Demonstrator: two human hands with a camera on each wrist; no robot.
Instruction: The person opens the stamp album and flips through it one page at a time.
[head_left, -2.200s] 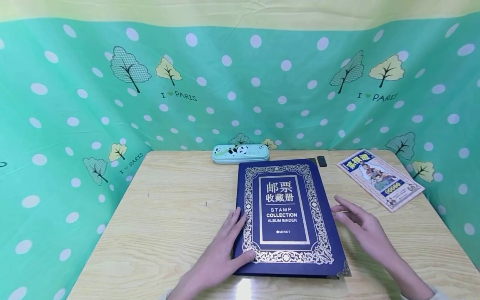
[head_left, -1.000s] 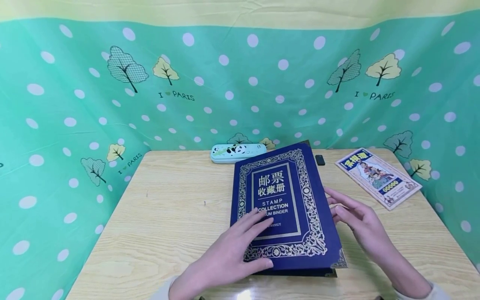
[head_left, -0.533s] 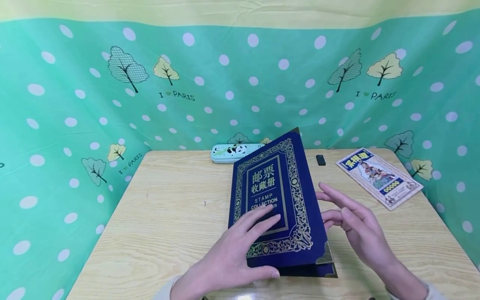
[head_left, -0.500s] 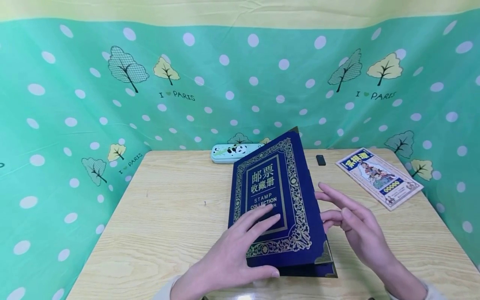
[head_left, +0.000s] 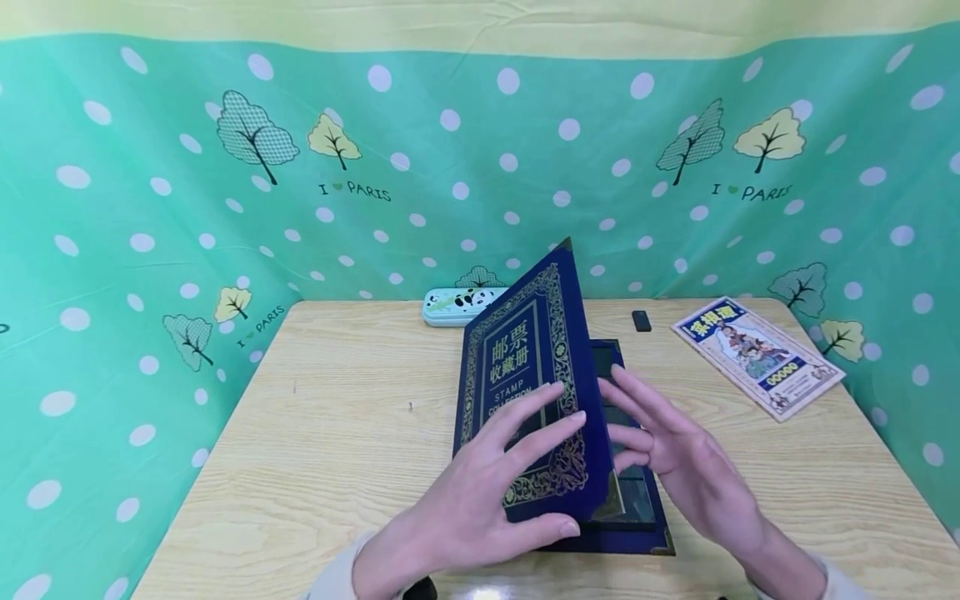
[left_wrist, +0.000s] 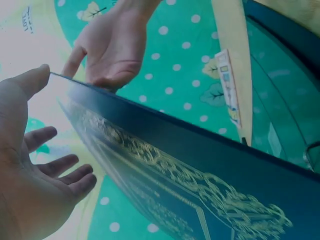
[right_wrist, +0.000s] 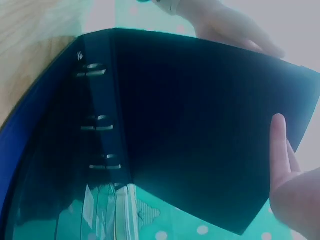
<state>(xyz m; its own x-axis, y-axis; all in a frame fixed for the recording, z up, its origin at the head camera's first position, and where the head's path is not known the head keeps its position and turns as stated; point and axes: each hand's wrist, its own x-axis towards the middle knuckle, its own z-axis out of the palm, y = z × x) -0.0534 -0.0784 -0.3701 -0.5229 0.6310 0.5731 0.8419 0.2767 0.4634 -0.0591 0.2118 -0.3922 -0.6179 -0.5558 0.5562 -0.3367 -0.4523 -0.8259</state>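
A navy stamp album (head_left: 551, 333) with gold lettering lies on the table, its front cover lifted to a steep tilt. My left hand (head_left: 476, 496) is in front of the cover with fingers spread; in the left wrist view its thumb (left_wrist: 34, 82) is at the cover's edge. Extended fingers of my right hand (head_left: 701, 479) are behind the raised cover, against its inner side (right_wrist: 200, 115) in the right wrist view. Dark pocket pages (head_left: 637, 500) show beneath. Metal binder rings (right_wrist: 102, 128) run along the spine. The left hand hides part of the cover's title.
A light blue panda pencil case (head_left: 457, 307) lies behind the album, partly covered by it. A small black object (head_left: 641, 321) is at the back. An illustrated booklet (head_left: 757, 357) lies at the right. Green dotted cloth (head_left: 420, 125) surrounds the wooden table (head_left: 337, 417).
The album's cover has risen from lying flat to a steep leftward tilt, exposing the pages. The right hand has moved left behind it; the left hand has moved onto the cover's front.
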